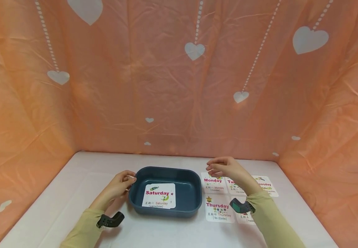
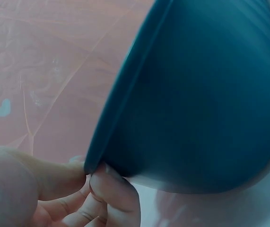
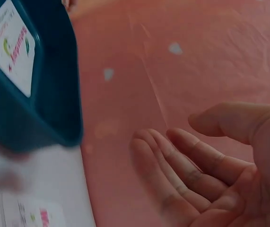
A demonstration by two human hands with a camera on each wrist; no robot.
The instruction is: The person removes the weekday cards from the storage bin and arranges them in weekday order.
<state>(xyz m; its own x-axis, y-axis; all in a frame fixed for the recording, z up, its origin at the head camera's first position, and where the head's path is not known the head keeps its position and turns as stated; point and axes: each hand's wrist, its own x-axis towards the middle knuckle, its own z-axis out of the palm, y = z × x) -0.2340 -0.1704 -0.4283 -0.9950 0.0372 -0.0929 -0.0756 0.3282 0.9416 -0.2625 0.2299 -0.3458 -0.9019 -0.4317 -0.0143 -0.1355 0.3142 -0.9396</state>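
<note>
A dark blue-green plastic tub (image 1: pixel 166 212) with a raised rim stands on the table. My left hand (image 1: pixel 119 185) pinches the tub's left rim between thumb and index finger (image 2: pixel 115 191), which shows close in the left wrist view. Inside the tub lies a Saturday card (image 1: pixel 159 196) face up, with the edge of another card peeking out under it. My right hand (image 1: pixel 225 167) hovers above the Monday card (image 1: pixel 213 187), fingers loosely bent and nothing in them. In the right wrist view its palm and fingers show bare.
Right of the tub, cards lie in two rows: the Monday card, a partly covered Tuesday card (image 1: pixel 233 187), a Wednesday card (image 1: pixel 268 187), a Thursday card (image 1: pixel 219 215) and one card (image 1: pixel 245 218) beneath the right wrist. An orange cloth with white hearts (image 1: pixel 166 86) encloses the white table (image 1: pixel 104 162).
</note>
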